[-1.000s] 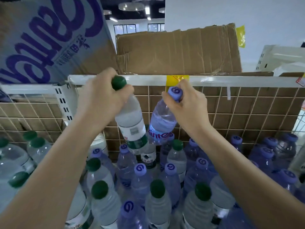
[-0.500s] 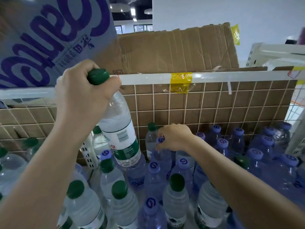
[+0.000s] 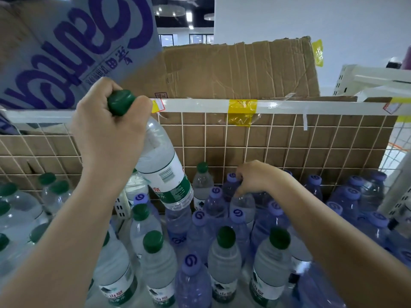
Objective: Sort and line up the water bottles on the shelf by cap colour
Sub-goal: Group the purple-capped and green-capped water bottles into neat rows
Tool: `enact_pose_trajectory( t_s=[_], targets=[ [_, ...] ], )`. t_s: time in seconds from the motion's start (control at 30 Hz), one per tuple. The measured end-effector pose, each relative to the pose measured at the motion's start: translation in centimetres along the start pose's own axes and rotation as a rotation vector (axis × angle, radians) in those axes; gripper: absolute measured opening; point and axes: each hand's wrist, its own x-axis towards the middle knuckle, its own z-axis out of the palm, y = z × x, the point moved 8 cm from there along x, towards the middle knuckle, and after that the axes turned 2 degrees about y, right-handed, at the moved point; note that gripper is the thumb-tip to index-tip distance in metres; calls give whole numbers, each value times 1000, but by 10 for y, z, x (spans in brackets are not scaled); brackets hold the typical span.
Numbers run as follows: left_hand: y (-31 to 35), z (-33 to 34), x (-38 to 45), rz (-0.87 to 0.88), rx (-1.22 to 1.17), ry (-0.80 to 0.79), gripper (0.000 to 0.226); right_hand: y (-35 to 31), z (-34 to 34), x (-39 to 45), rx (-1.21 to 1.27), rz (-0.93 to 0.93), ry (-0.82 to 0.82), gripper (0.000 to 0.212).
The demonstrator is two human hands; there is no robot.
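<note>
My left hand (image 3: 106, 138) grips a green-capped water bottle (image 3: 164, 172) by its neck and holds it tilted in the air above the shelf. My right hand (image 3: 258, 177) is low at the back of the shelf, fingers curled round the neck of a purple-capped bottle (image 3: 232, 185) that stands among the others. Several green-capped bottles (image 3: 224, 256) and purple-capped bottles (image 3: 192, 276) stand mixed in the middle. More purple caps (image 3: 353, 194) crowd the right side, and green caps (image 3: 9, 190) fill the left section.
A white wire grid (image 3: 278, 141) backed by cardboard closes the rear of the shelf, under a white rail (image 3: 289, 106) with yellow tape. Cardboard boxes (image 3: 233, 70) sit above. A perforated white divider (image 3: 121, 204) separates the left section.
My right hand has come down from rail height with the purple-capped bottle and set it among the back bottles. My left hand has lifted the green-capped bottle slightly up and to the left.
</note>
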Motion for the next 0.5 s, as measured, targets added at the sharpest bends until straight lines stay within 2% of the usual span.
enact_pose_trajectory(
  t_s=[0.07,0.23,0.33,0.43,0.5],
  targets=[
    [3,0,-5,8,18,29,25,10,8,-4,12,15,-17,52],
    [3,-1,-22,7,20,73,26,13,15,-7,206,-29,102,47],
    [2,-13,-27,4,9,134,29,25,5,-11,280,35,196,32],
    [12,-31,-32,27,-30,235,29,35,-29,-34,373,122,426,31],
    [22,-46,-37,62,-32,313,24,31,-59,-60,426,103,626,31]
  ],
)
